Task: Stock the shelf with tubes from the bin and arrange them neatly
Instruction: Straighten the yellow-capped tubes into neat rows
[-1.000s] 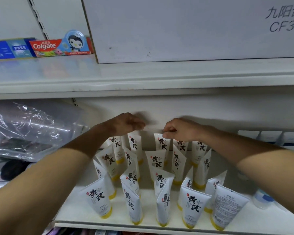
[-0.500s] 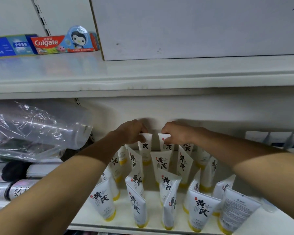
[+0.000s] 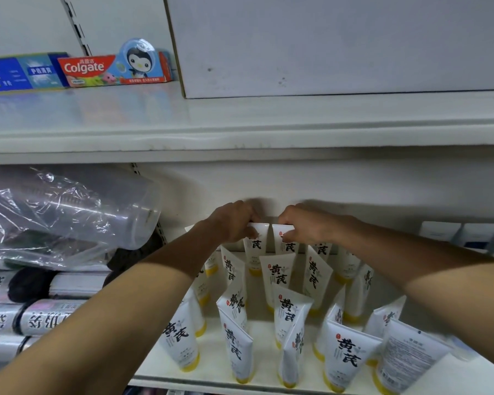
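Okay, both hands are at the back row of the lower shelf (image 3: pixel 208 376). The left hand (image 3: pixel 234 222) pinches the top crimp of one white tube (image 3: pixel 255 246), and the right hand (image 3: pixel 307 225) pinches the crimp of the neighbouring tube (image 3: pixel 288 248). Those two stand upright side by side, nearly touching, close to the back wall. The other tubes (image 3: pixel 278 276) stand on yellow caps in loose rows in front, several tilted or turned. The front-right tube (image 3: pixel 408 363) shows its back label. A plastic-wrapped bundle (image 3: pixel 54 212) lies to the left. On the upper shelf (image 3: pixel 240 118), a Colgate box (image 3: pixel 97 69) sits beside a white carton (image 3: pixel 325 44).
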